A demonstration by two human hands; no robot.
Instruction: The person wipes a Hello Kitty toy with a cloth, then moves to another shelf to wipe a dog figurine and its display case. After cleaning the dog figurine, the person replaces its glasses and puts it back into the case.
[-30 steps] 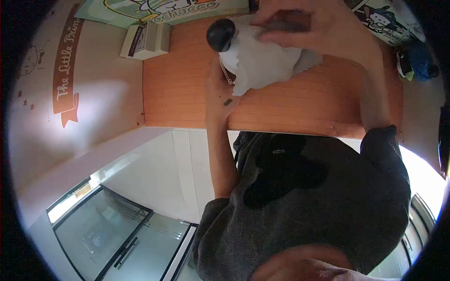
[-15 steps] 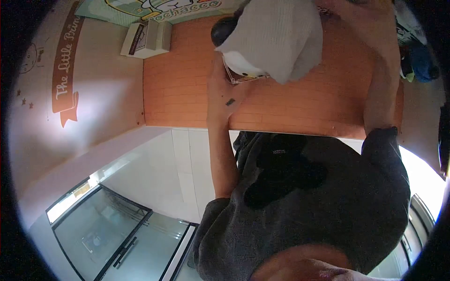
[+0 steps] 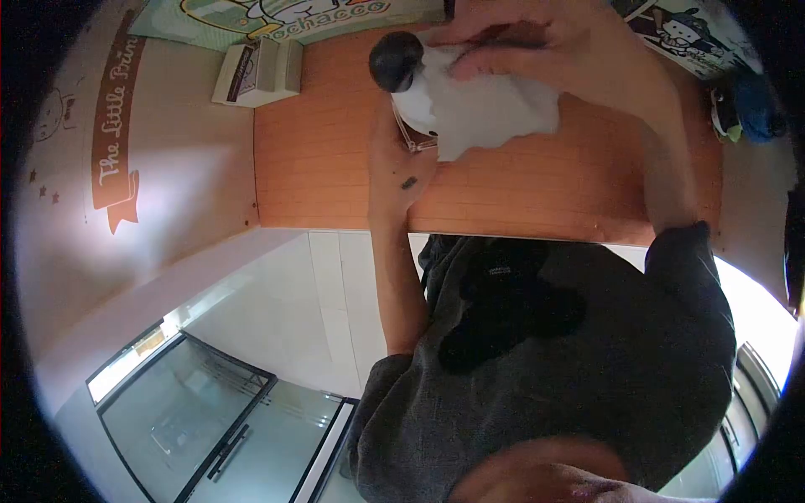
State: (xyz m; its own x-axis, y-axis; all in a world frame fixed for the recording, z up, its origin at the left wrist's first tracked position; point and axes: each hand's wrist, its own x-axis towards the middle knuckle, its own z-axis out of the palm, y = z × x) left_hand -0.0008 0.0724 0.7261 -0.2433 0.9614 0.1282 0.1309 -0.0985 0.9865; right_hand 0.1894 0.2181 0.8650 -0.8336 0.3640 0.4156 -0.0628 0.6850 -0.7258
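Observation:
A white toy figure (image 3: pixel 411 111) with a large round black ear (image 3: pixel 395 62) is held just above the orange brick-patterned table (image 3: pixel 314 168). My left hand (image 3: pixel 398 159) grips it from the near left side, its fingers partly hidden. A thin clear-edged piece shows between that hand and the figure. In my right hand (image 3: pixel 537 59), thumb and fingers pinch a white wiping cloth (image 3: pixel 499 109). The cloth drapes over the figure's right side and covers most of it.
Small white boxes (image 3: pixel 258 71) stand at the table's back left. A green printed "Pochacco" panel (image 3: pixel 310 18) runs along the back. At the right are a cartoon-printed item (image 3: pixel 683 38) and a blue object (image 3: pixel 757 109). A glass door (image 3: pixel 184 402) is at lower left.
My right hand has come left and down into view, drawing the cloth toward the figure. More of the black ear shows now. My left hand stays almost in place.

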